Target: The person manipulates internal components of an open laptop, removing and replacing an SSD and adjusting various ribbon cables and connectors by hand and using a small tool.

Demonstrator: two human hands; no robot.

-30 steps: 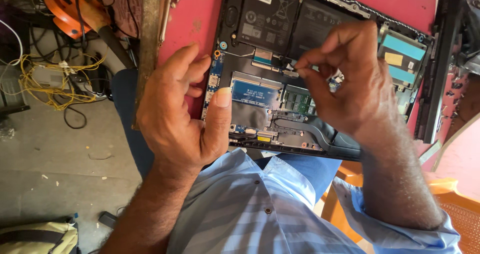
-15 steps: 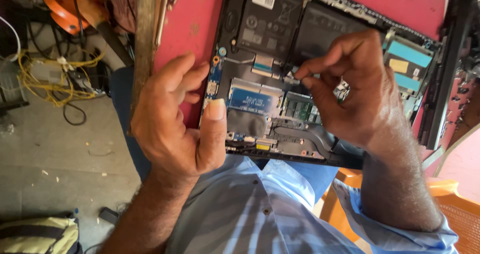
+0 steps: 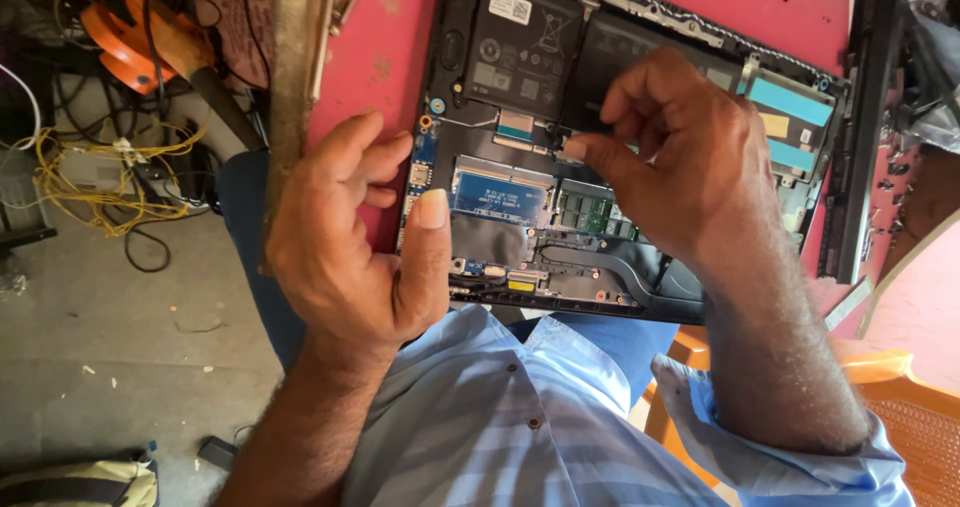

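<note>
A: Reference landmark: the opened laptop base (image 3: 640, 167); state its position.

B: It lies bottom cover off on the red table (image 3: 385, 37); its long axis runs left to right across the view, tilted slightly down to the right; its near edge overhangs the person's lap.

A: Largest component inside the laptop base?

B: The black battery (image 3: 530, 47), along the far edge; nearer than it, at centre, the blue-labelled drive module (image 3: 500, 192); just right of that, the green memory module (image 3: 590, 212); a copper-coloured heat pipe (image 3: 600, 257) runs along the near edge.

A: Left hand (image 3: 350, 257)?

B: It rests at the left end of the laptop base, fingers curled over the edge, thumb laid across the board near the small blue side board (image 3: 418, 172); it steadies the chassis and clamps no separate part.

A: Right hand (image 3: 690, 157)?

B: It is over the centre of the laptop base; thumb and forefinger are pinched together at the junction below the battery, just right of the flat ribbon connector (image 3: 515, 125); whether a part sits between the fingertips cannot be told, the spot is too small.

A: Governing relation?

B: The pinch point lies directly at the right fingertips, toward the far-left of that hand; the right hand is the nearer by far; the left stands well apart at the laptop base's left end.

A: Surroundings?

B: Left of the laptop base, beyond the table edge: tangled yellow wires (image 3: 90, 187) and an orange tool (image 3: 130, 37) on the floor.
</note>
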